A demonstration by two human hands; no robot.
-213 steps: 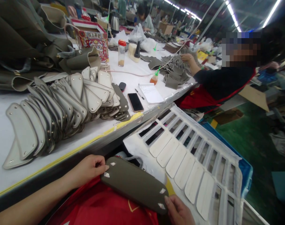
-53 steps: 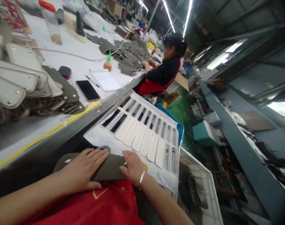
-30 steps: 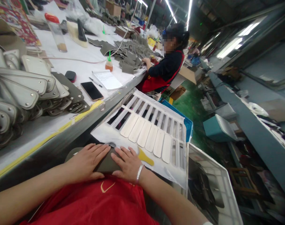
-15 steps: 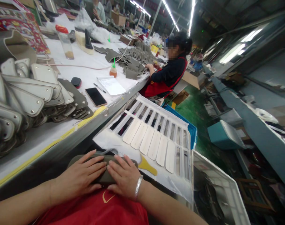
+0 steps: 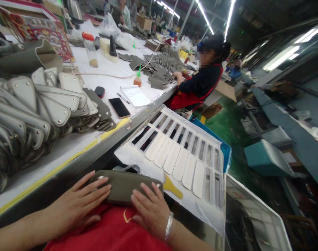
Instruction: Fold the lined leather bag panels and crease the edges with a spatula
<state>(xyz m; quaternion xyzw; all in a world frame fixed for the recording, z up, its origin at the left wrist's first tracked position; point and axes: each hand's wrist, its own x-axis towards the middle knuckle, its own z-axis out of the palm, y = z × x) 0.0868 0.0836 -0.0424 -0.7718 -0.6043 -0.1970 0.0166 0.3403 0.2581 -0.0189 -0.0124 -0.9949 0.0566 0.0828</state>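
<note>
On my lap, over a red apron point(image 5: 106, 230), lies an olive-grey, leather-like panel point(image 5: 121, 184) with rounded corners. My left hand point(image 5: 82, 200) rests on its left end, fingers stretched out and slightly spread. Across the right part, my right hand point(image 5: 151, 207) lies flat with extended fingers and a silver bracelet at the wrist. Small pale spots show on the panel near the fingertips of both hands. Just beyond the right hand is a yellow flat scraper-like tool point(image 5: 172, 187) on a white-covered crate.
White oblong strips point(image 5: 174, 162) lie in a row on the slatted crate point(image 5: 213, 209). Stacked riveted grey pieces point(image 5: 54, 108), a phone point(image 5: 119, 107) and a notepad point(image 5: 135, 96) are on the left table. A co-worker point(image 5: 201, 83) handles grey pieces farther along.
My hands have slid apart toward the panel's two ends, uncovering its middle. The view has turned slightly left, so the surroundings appear farther right.
</note>
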